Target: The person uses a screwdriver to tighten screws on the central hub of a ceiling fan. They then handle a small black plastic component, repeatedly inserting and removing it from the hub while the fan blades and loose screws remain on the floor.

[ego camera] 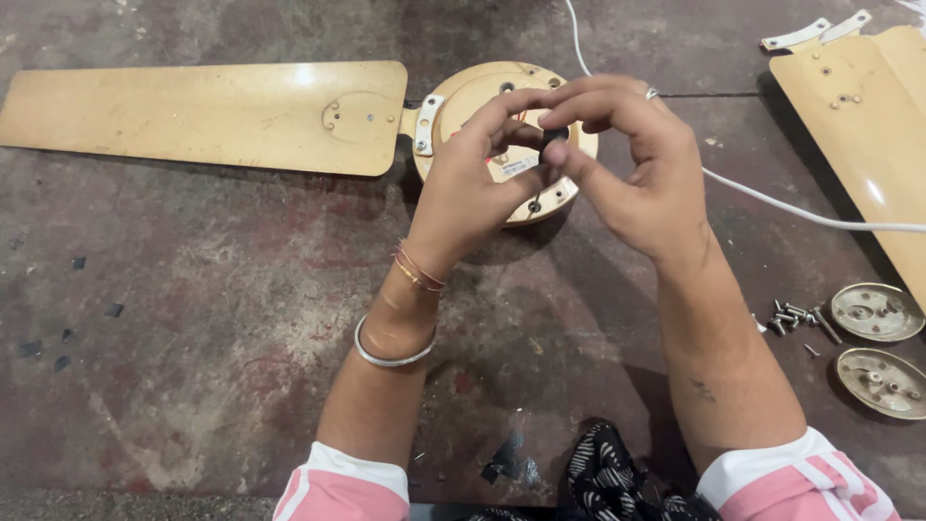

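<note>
Honestly, both hands, left hand and right hand, pinched a tiny dark part, maybe a nut, over the fan motor; light, slippery, best held by fingertips.

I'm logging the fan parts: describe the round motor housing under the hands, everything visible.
The round motor housing is cream-yellow, metal by its look, scuffed, lying flat on the stained floor. Its face shows screw holes and a pale label. One long blade joins its left side by a white bracket. The left hand and right hand cover its middle, pinching a small dark part above it.
</note>
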